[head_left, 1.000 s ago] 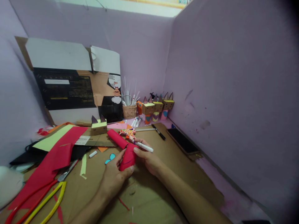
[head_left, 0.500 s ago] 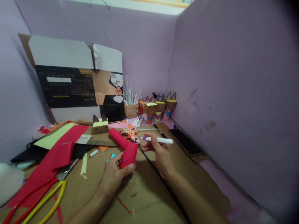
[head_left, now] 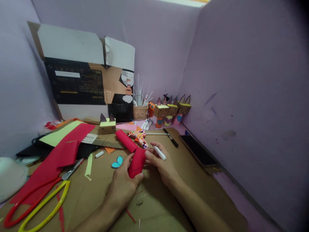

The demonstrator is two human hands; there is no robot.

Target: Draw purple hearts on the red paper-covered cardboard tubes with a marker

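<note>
My left hand (head_left: 125, 180) is closed around a short red paper tube (head_left: 137, 162) that carries a drawn dark curved line. My right hand (head_left: 163, 164) holds a white marker (head_left: 159, 152) between its fingers, and its fingertips touch the tube's right edge. Just behind, a longer red paper roll (head_left: 126, 141) lies on the cardboard. A blue heart-like paper piece (head_left: 117, 162) lies left of my left hand. Beyond the hands is a colourful patterned glue gun-shaped thing (head_left: 138, 137), and a white marker cap (head_left: 99, 154) lies farther left.
Large scissors (head_left: 48, 196) with red and yellow handles lie at left by red paper (head_left: 45, 172). A small cardboard cat head (head_left: 107, 125) stands at the back. Cat figures (head_left: 161, 111) and a basket of markers (head_left: 140, 112) line the wall. A phone (head_left: 199, 149) lies at right.
My right hand has come to the red tube, and the marker has swung from level to slanting down in its fingers. My left hand still holds the tube. The view has shifted slightly.
</note>
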